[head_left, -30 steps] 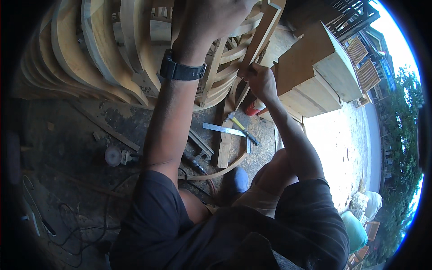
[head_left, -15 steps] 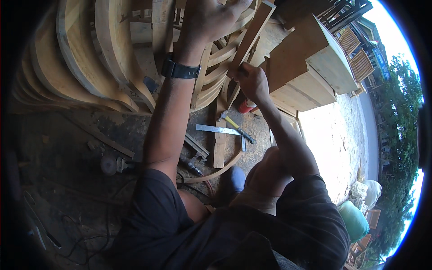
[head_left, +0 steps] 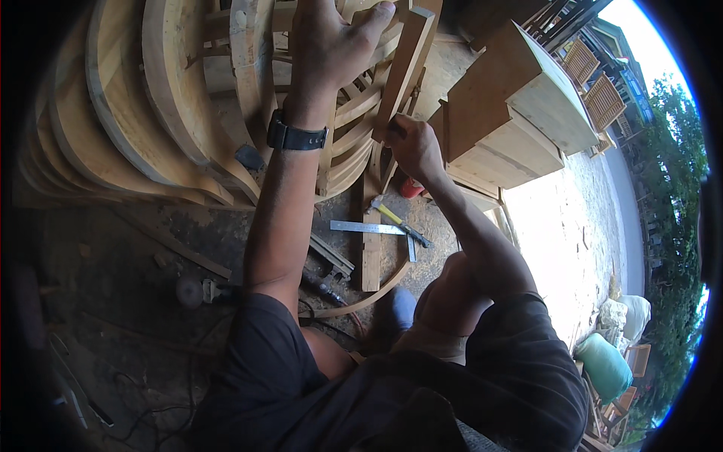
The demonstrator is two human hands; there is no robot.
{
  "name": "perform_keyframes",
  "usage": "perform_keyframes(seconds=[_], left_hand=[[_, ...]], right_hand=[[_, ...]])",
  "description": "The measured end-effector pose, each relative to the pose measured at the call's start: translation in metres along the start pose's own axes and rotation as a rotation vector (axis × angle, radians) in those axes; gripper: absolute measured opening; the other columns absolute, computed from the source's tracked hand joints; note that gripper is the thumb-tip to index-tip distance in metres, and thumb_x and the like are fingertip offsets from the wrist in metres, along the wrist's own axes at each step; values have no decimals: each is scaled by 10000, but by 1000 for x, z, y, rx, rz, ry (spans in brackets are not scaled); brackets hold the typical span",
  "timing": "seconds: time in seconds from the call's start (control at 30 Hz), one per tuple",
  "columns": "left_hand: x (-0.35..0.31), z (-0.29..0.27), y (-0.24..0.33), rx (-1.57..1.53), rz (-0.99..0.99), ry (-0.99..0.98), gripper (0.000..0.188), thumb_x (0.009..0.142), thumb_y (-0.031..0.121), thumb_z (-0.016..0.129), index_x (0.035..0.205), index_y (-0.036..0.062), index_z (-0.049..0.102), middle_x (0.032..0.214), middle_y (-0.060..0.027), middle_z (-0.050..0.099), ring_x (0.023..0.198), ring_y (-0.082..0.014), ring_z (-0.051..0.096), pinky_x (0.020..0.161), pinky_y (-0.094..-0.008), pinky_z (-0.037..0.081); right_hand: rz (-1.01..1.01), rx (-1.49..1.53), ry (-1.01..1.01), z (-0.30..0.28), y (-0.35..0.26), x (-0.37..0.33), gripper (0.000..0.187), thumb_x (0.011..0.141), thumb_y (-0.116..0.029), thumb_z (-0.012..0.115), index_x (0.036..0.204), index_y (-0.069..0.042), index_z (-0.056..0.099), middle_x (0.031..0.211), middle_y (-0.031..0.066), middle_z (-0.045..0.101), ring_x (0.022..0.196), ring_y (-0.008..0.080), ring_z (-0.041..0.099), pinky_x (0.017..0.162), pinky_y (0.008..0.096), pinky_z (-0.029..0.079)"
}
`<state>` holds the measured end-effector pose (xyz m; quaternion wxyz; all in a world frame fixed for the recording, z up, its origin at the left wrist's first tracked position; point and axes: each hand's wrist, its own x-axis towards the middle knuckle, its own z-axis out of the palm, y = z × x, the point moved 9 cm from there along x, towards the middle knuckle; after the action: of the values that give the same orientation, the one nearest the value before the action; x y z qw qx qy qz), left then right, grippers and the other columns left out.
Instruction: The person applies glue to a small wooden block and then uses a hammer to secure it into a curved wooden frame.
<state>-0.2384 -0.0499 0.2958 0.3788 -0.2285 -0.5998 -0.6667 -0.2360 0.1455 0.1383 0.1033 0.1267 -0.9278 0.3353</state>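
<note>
My left hand point(head_left: 331, 45), a dark-strapped watch point(head_left: 297, 138) on its wrist, reaches up to the curved wooden frame point(head_left: 177, 98). Its thumb sticks out to the right beside a straight wooden strip point(head_left: 401, 68); its other fingers are hidden or cut off by the top edge. Lower and to the right, my right hand point(head_left: 419, 151) is closed at the near end of that strip, which slants up and away. A small dark patch shows at its fingers, too unclear to name.
Below lie a yellow-handled hammer point(head_left: 399, 221), a metal square point(head_left: 365, 227), a board point(head_left: 370, 264) and a curved wood strip point(head_left: 376, 292). A red can point(head_left: 411, 187) stands near my right forearm. A wooden cabinet point(head_left: 504, 105) is at right, a power tool point(head_left: 199, 292) at left.
The whole view has shifted slightly. My hands and the wooden strip sit a little farther left and lower, and the strip stands somewhat steeper. My right hand stays at its near end.
</note>
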Motion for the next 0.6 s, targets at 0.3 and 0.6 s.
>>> perform_keyframes(seconds=[0.3,0.6], left_hand=[[7,-14,0,245,192,15,508,887,271,752,1295,25,576,1256,-130,621,1121,-219,622,984,-352,491],[5,-11,-1,193,104,-11,492,800,125,749,1243,14,566,1247,-158,576,1179,-305,574,1035,-412,446]], right_hand=[[-11,99,-3,-3,-9,-2,202,855,-152,712,895,40,662,878,235,677,835,407,674,723,446,505],[5,111,-22,-2,-8,-1,169,876,-148,688,905,18,689,853,221,688,823,388,679,743,454,513]])
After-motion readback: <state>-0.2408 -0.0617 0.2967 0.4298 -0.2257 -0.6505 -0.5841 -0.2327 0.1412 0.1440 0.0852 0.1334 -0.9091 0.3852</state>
